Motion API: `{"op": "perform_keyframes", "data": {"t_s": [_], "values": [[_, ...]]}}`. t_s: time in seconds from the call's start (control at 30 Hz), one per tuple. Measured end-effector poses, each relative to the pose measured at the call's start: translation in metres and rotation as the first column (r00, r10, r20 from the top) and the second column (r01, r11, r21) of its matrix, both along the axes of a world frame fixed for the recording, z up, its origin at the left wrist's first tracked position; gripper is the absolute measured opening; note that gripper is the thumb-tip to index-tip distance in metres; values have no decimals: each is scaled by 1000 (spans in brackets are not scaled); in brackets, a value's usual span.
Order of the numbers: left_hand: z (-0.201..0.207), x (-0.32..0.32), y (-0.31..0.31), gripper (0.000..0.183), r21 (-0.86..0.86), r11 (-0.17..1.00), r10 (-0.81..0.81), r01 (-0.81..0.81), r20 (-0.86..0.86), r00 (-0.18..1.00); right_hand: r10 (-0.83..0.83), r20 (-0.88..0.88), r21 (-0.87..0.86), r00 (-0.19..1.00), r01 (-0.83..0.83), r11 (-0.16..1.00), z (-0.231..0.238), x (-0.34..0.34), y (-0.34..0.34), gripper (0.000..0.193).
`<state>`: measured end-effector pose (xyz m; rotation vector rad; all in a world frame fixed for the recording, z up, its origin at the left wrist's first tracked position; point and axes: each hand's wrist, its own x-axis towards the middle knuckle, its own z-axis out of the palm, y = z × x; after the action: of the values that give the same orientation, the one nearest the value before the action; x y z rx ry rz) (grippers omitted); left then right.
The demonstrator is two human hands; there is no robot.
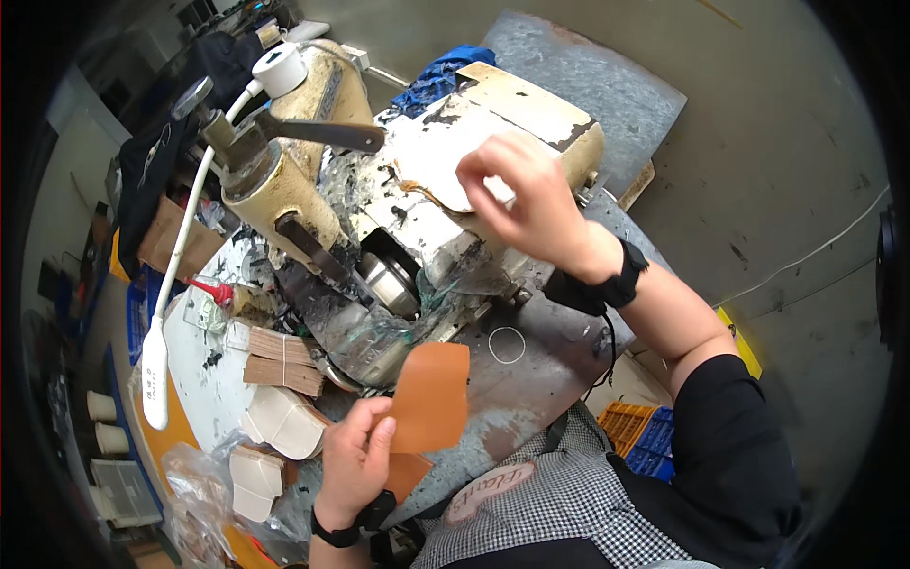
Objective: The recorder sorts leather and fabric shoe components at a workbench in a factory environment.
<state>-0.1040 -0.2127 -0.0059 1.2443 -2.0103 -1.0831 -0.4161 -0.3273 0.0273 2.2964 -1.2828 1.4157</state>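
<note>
My left hand (355, 457) pinches a tan-brown leather piece (431, 398) with rounded corners, thumb on top, in front of the machine. Another brown leather piece (409, 472) shows partly below it. My right hand (531, 199) is raised over the white top of the cream machine (559, 123). Its thumb and fingers curl into a ring; anything tiny at the fingertips cannot be made out. Brown-edged pieces (424, 192) lie on the machine beside these fingers. A shiny metal cylinder (389, 283) sits in the machine's opening between my hands.
A banded bundle of brown pieces (284, 360) and pale stacks (284, 420) lie on the left. A white lamp (154, 375) hangs on a bent cable. A metal lever (327, 135) juts over the machine. A white ring (507, 345) rests on the grey table (540, 379).
</note>
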Motion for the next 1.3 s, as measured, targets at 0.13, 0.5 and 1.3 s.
{"op": "perform_keyframes", "data": {"t_s": [0.13,0.5,1.3], "values": [[9,9,-15,14,78,997,21,-10,-147,989,264,-211,-65,941,-283,957,-26,21,33,39],[26,28,-60,10,129,987,104,-95,-66,992,393,-357,-91,847,-451,888,-42,68,44,29],[29,-36,-71,13,-392,908,181,-151,39,983,186,167,139,968,-209,968,-2,13,15,23]]}}
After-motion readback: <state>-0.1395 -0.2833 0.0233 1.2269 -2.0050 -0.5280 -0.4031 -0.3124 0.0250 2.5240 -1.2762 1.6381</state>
